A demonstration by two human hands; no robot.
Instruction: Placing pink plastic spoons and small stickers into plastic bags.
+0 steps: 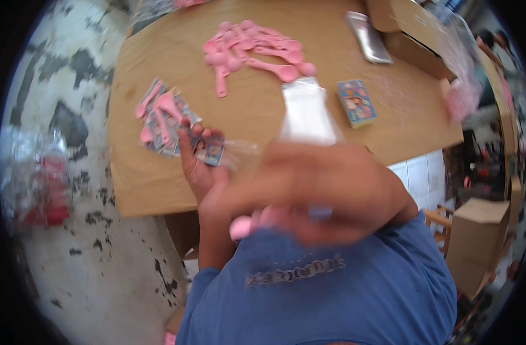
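My left hand (201,175) grips a clear plastic bag (240,148) with a small printed card (210,150) in it, near the table's left front. My right hand (332,187), smeared by motion, is close to my chest and crosses in front of the left wrist. A pink scoop-like spoon (248,224) sticks out from under the right hand's fingers, mostly hidden. Just beyond my left hand lie several pink spoons on printed cards (166,118). A loose heap of pink spoons (263,49) is at the far middle. Flat clear bags (310,109) lie stacked beyond the right hand.
A stack of printed cards (356,102) sits right of the bags. Farther back are a silvery packet (368,37) and an open cardboard box (415,49) with pink plastic wrap (464,95) beside it. Clear bags with red contents (47,190) are on the floor at left.
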